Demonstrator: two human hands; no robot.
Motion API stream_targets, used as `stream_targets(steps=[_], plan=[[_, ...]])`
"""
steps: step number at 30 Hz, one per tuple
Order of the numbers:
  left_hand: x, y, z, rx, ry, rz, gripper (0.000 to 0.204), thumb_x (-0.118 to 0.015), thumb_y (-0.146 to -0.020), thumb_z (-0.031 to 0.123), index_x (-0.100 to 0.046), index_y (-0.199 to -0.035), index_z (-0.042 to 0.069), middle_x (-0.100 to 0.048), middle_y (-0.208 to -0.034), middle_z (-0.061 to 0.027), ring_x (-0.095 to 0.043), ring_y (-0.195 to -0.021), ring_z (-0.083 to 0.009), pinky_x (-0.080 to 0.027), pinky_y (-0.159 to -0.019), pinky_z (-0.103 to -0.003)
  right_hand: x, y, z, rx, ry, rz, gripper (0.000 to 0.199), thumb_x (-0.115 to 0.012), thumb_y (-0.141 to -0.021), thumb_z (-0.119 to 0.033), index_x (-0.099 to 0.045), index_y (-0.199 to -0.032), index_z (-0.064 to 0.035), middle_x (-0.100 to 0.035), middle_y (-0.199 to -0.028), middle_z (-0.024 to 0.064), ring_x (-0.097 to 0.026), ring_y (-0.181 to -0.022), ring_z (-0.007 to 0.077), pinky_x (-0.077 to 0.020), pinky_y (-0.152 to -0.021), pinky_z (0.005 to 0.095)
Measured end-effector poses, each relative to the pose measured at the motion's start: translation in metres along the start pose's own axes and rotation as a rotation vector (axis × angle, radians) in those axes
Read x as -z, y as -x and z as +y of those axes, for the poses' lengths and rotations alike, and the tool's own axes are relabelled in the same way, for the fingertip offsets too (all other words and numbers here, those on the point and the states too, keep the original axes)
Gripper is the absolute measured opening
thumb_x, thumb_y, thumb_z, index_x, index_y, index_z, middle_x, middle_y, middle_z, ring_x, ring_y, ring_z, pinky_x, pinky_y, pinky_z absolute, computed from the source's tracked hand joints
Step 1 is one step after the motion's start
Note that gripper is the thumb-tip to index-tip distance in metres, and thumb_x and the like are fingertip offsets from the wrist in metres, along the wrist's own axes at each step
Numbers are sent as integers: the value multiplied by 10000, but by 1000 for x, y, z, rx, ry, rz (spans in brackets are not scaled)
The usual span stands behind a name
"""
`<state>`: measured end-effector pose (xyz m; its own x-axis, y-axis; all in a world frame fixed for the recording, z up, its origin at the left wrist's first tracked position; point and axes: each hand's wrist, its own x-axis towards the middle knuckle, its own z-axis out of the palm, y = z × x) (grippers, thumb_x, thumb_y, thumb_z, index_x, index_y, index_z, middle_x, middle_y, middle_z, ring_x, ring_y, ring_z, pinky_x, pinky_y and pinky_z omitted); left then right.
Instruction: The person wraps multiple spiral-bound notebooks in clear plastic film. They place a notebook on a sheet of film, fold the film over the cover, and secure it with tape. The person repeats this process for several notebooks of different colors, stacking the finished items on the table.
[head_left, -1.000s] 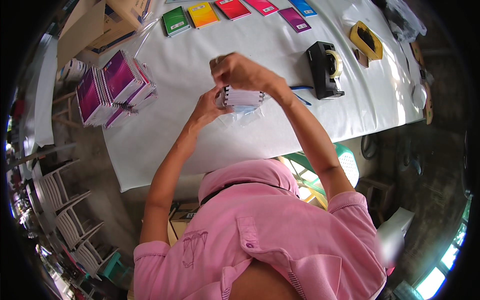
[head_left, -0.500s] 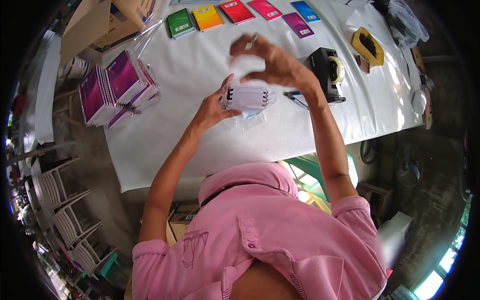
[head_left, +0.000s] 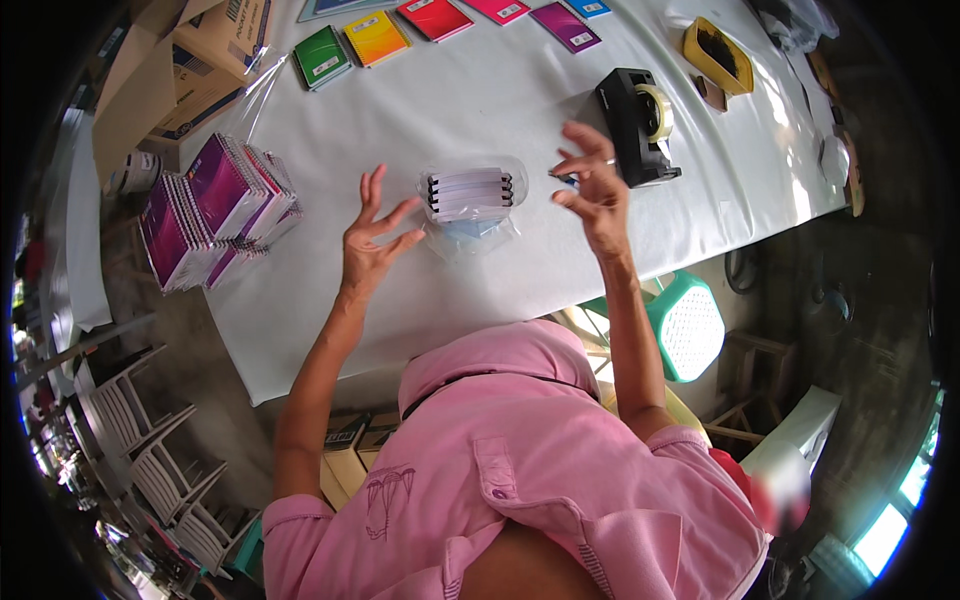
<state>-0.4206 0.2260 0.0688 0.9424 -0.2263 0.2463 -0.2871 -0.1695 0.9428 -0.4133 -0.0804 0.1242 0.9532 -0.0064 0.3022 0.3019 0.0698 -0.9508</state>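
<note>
A small stack of spiral notebooks [head_left: 470, 190], page edges facing up, stands inside a transparent plastic bag [head_left: 478, 232] on the white-covered table [head_left: 420, 310]. Just left of the bag hovers my left hand [head_left: 372, 245], open, fingers apart and holding nothing. My right hand [head_left: 600, 200] is raised to the right of the bag, also open, with its fingers spread and a ring on one. Beneath its fingertips shows part of a dark and blue tool [head_left: 564, 180]; its kind is mostly hidden. Beyond that hand stands a black tape dispenser [head_left: 625, 125] with a yellowish tape roll [head_left: 655, 112].
Purple spiral notebooks [head_left: 215, 200] are piled at left, by an open cardboard box [head_left: 205, 75]. Single notebooks, including a green one [head_left: 322, 58] and a yellow one [head_left: 376, 38], line the far side. A yellow container [head_left: 718, 55] with dark contents sits far right. A green-and-white stool [head_left: 688, 328] is below.
My left hand has let go of the bagged stack and moved left. My right hand has come down and to the right from above it. The whole view has shifted slightly.
</note>
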Motion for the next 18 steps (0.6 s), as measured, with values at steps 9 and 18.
stream_targets(steps=[9, 18], plan=[[-21, -32, 25, -230, -428, -130, 456, -818, -639, 157, -716, -1070, 265, -357, -1476, -44, -180, -1396, -406, -339, -1083, -480, -26, 27, 41, 7, 343, -229, 497, -845, -591, -343, -689, -1030, -171, -417, -1387, 111, -367, -1299, 313, -343, -1029, 507], [-15, -57, 36, -316, -567, -240, 319, -792, -686, 219, -744, -999, 257, -445, -1415, 30, -229, -1375, -402, -360, -1062, -467, -54, 20, 34, 23, 346, -56, 301, -817, -681, -216, -660, -882, -56, -553, -1201, 143, -534, -1127, 293, -435, -948, 402]])
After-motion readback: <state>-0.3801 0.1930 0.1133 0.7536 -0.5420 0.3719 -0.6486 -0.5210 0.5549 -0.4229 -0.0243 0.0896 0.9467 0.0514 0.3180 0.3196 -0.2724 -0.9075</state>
